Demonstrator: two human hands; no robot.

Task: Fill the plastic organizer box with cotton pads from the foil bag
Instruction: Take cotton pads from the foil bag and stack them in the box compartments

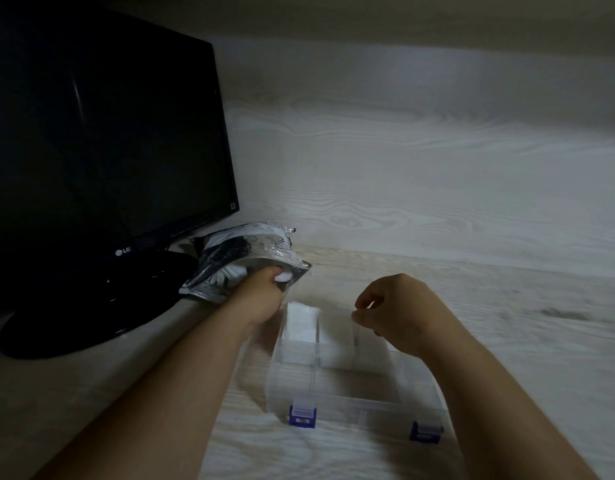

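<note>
A silver foil bag (250, 251) lies open beside the monitor base, white cotton pads (230, 271) showing in its mouth. My left hand (261, 292) reaches into the bag and pinches a white pad (282, 277). The clear plastic organizer box (347, 379) with blue latches stands in front of me on the desk. Its far-left compartment holds a stack of white pads (301, 322). My right hand (392, 310) hovers over the box's far compartments with fingers loosely curled, holding nothing that I can see.
A black LG monitor (102, 133) on a glossy round base (91, 306) fills the left side, close to the bag. The pale wood-grain desk (507, 306) runs to a matching back wall, and a shelf hangs overhead.
</note>
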